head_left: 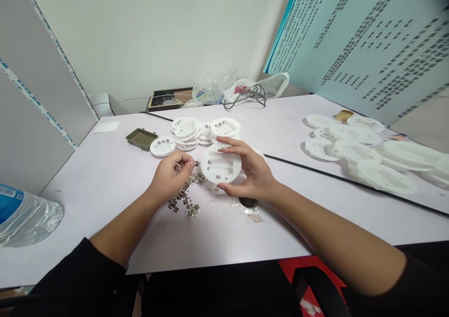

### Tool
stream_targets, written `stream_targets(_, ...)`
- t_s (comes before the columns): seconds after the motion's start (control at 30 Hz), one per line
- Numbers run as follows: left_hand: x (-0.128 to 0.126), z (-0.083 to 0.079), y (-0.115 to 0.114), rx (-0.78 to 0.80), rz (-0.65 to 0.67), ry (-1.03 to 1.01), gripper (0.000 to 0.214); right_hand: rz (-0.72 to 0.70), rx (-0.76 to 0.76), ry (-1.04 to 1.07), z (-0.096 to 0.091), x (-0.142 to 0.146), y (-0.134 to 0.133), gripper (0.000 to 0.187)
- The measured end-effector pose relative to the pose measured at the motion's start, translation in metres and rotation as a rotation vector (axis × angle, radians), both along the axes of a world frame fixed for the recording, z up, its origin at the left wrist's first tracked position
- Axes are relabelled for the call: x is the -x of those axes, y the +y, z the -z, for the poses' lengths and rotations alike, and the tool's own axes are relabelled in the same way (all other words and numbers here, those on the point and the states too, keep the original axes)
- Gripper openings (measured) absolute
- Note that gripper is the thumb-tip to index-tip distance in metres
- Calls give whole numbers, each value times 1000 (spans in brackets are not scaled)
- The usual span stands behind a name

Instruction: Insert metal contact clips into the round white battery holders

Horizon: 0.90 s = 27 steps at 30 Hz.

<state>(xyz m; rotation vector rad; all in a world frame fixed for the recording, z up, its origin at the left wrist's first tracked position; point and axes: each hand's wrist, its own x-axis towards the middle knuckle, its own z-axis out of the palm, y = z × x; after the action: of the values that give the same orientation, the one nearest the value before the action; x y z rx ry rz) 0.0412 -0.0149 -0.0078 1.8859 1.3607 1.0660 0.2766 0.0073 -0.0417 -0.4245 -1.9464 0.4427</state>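
My right hand (254, 169) grips a round white plastic battery housing (220, 165) by its edge, thumb below and fingers above. Its recessed side with slots faces me, and a small metal piece sits at its left. Just left of the housing, my left hand (173, 174) is pinched on a small metal battery contact (197, 163), whose end sticks out past the fingertips. Beneath both hands lies a loose pile of similar metal contacts (182, 195) on the table. A dark round object with a pale rim (248, 203) is partly hidden under my right hand.
Stacked white housings (185, 127) stand behind my hands, beside an olive-green tray (142, 139). More white discs (358, 144) spread at the right, beyond a black cable (315, 174). A large water bottle (28, 216) lies at left. Plastic bags (242, 90) sit against the wall.
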Motion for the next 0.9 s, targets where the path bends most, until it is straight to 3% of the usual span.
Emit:
stream_targets(0.1, -2, -1, -2, 18, -83, -79, 21, -32, 1, -8, 2, 0, 0, 78)
stream_targets(0.23, -7, -2, -6, 162, -81, -140, 23, -63, -55, -45, 4, 3, -1, 85)
stream_targets(0.5, -10, -2, -8, 280, -104, -100, 17, -109, -129, -103, 1, 5, -4, 78)
stream_targets(0.9, -9, 2, -8, 175, -22, 100, 19, -89, -194, -190, -3, 7, -10, 58)
